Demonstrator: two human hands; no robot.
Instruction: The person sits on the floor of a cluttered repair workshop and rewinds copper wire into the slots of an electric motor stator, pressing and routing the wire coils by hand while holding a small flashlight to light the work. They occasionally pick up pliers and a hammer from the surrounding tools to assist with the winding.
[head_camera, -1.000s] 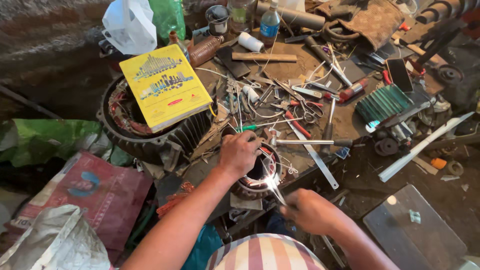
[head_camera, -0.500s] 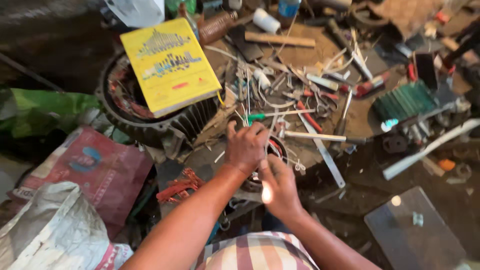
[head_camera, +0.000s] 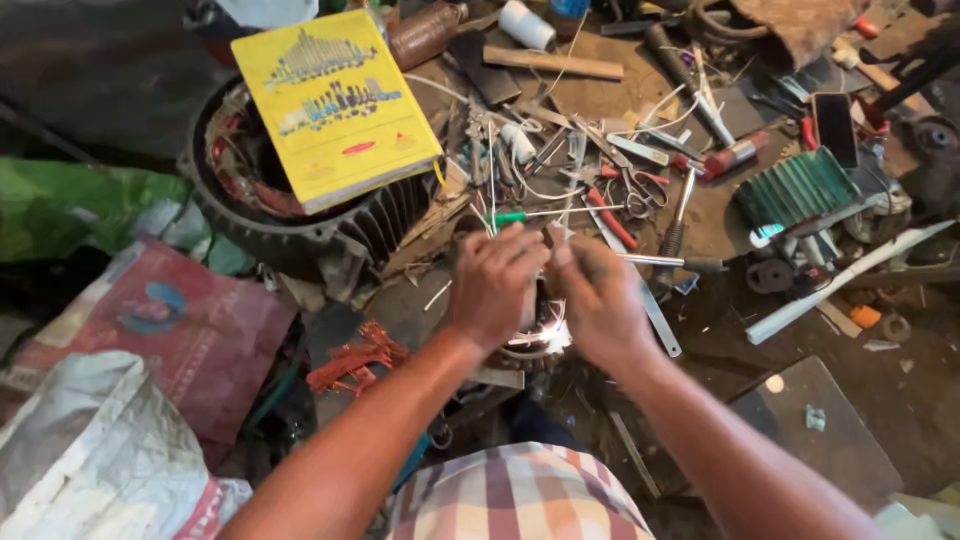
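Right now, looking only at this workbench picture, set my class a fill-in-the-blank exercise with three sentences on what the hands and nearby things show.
1. Both the left hand and the right hand are held over a small round ____ with windings.
2. The yellow book lies on top of a large ribbed ____ housing.
3. Beside the left forearm lies a bundle of copper wire whose colour is ____.

Missing words: stator; motor; reddish-orange

A small round motor stator (head_camera: 535, 335) with shiny windings lies flat, mostly hidden beneath both hands.
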